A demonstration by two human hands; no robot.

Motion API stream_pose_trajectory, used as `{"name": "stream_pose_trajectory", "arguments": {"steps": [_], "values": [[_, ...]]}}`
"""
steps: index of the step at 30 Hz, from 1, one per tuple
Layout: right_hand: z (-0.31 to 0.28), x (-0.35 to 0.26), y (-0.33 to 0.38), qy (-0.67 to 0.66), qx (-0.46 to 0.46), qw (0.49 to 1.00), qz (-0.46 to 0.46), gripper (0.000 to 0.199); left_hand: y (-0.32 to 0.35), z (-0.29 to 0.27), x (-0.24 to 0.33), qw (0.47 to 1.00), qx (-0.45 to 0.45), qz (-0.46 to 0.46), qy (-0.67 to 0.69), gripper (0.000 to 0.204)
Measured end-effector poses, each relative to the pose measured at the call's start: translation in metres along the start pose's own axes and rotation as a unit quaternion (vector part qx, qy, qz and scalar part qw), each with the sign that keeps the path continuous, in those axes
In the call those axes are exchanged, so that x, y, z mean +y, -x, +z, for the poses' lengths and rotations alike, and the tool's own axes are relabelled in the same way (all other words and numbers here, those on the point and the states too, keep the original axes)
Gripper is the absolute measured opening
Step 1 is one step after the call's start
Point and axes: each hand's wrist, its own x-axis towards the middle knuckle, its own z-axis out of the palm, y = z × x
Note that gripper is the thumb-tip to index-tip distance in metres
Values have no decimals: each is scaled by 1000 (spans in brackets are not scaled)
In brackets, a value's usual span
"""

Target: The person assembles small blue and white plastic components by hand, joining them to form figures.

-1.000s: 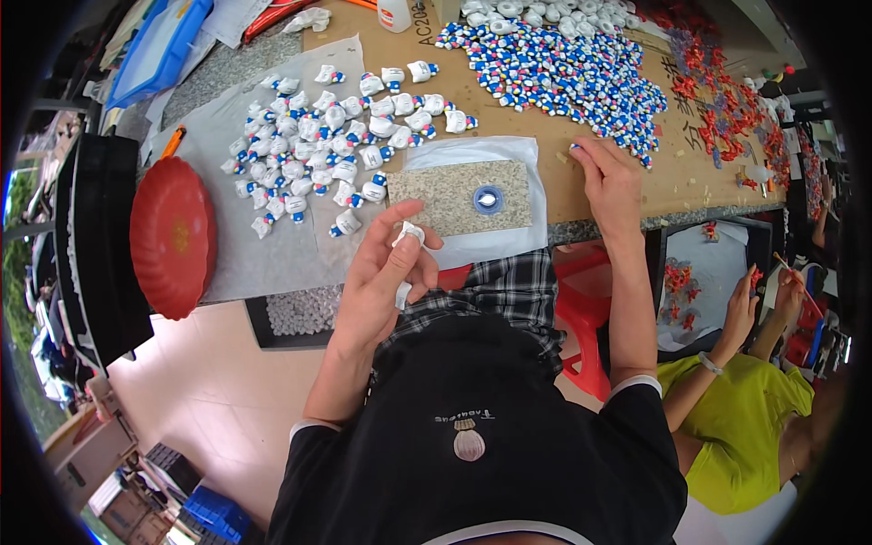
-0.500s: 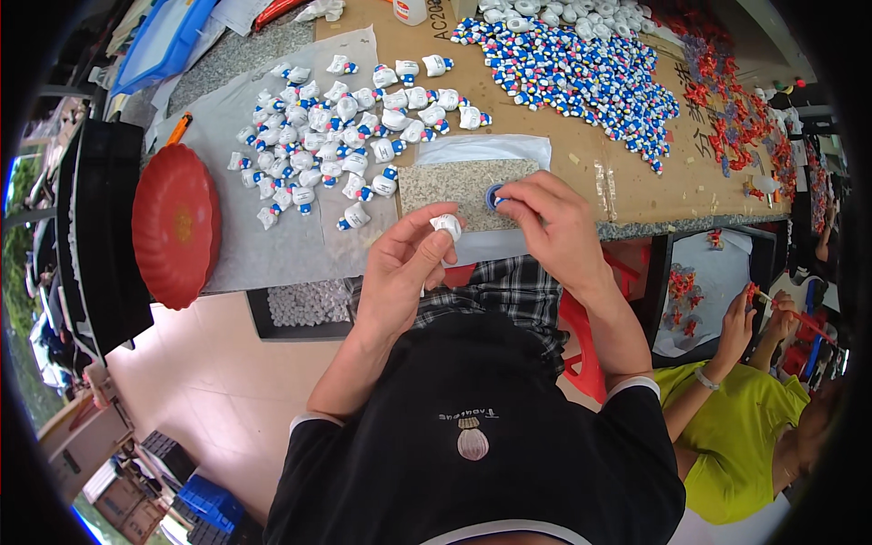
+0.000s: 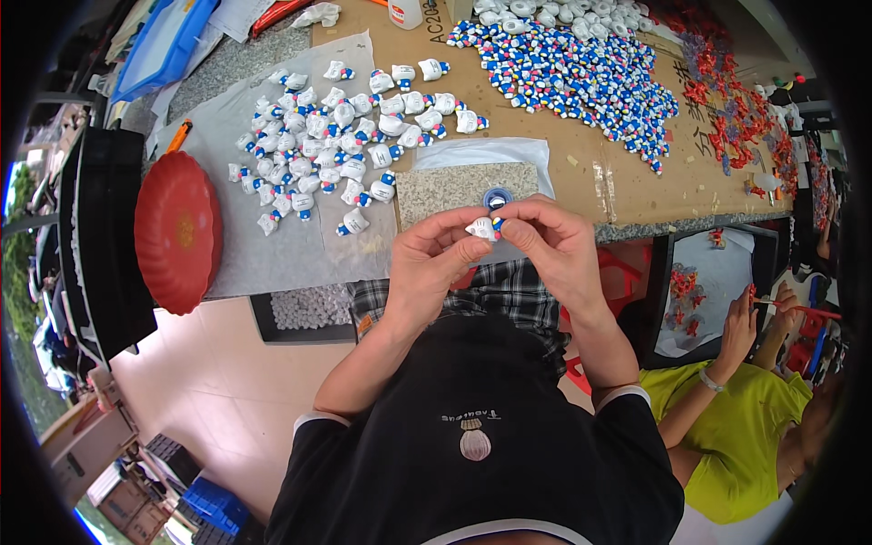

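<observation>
Both of my hands meet just in front of a speckled stone slab [image 3: 429, 193]. My left hand [image 3: 427, 268] is closed, pinching a small white figurine head [image 3: 479, 229] between thumb and fingers. My right hand [image 3: 556, 250] pinches a tiny blue figurine body [image 3: 497, 226] against the right side of that head. How firmly the two pieces are joined, I cannot tell. A small round blue cup [image 3: 497, 194] stands on the slab just beyond my right fingertips. To the left, many finished-looking white-and-blue figurines [image 3: 318, 145] lie on white paper [image 3: 245, 259].
Blue figurine bodies [image 3: 572, 86] are heaped at the far right, with white heads [image 3: 563, 14] behind them. A red scalloped dish [image 3: 177, 232] is at the left. A black tray [image 3: 668, 336] stands to the right, where a co-worker [image 3: 727, 436] in yellow-green handles red pieces.
My right hand has come from the blue cup toward my left hand, bringing a blue body against the white head. My left hand has shifted right with the head.
</observation>
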Motion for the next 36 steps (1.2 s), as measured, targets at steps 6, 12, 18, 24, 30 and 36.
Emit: {"name": "stream_pose_trajectory", "arguments": {"steps": [6, 12, 18, 24, 30, 36], "values": [[16, 6, 6, -90, 46, 994, -44, 11, 1, 3, 0, 996, -7, 75, -48, 27], [21, 1, 0, -117, 27, 993, -23, 14, -2, 1, 8, 994, 0, 86, -68, 25], [-13, 1, -31, -33, 96, 995, 11, 23, -19, -18, 47, 949, 143, 155, -233, 25], [-89, 15, -67, 500, 297, 800, -145, 20, -47, -87, 101, 748, 352, 297, -477, 28], [-87, 17, -69, 524, 251, 800, -149, 18, -60, -102, 101, 760, 349, 285, -468, 37], [-81, 9, -49, 353, 235, 902, -79, 16, -31, -97, 98, 939, 202, 275, -51, 23]]}}
